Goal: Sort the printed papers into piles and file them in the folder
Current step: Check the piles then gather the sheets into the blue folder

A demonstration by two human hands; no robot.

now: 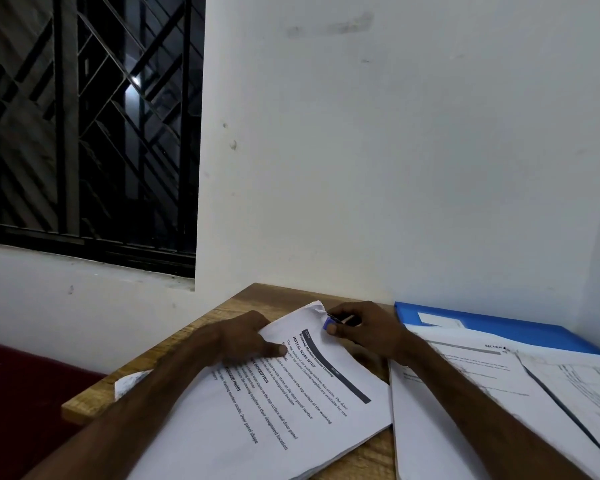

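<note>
A stack of printed papers [291,403] lies slanted on the wooden table [243,299]. My left hand [243,337] holds the stack's left edge near the top, thumb on the page and fingers under it. My right hand [364,327] grips a small blue and black stapler [333,321] at the stack's crumpled top corner. A blue folder [520,330] lies flat at the back right against the wall. Other piles of printed sheets [465,403] lie in front of the folder, partly under my right forearm.
A white wall rises right behind the table, and a barred window [90,133] is at the left. A scrap of paper [129,381] sticks out near the table's left edge. A dark red surface [21,386] lies beyond that edge.
</note>
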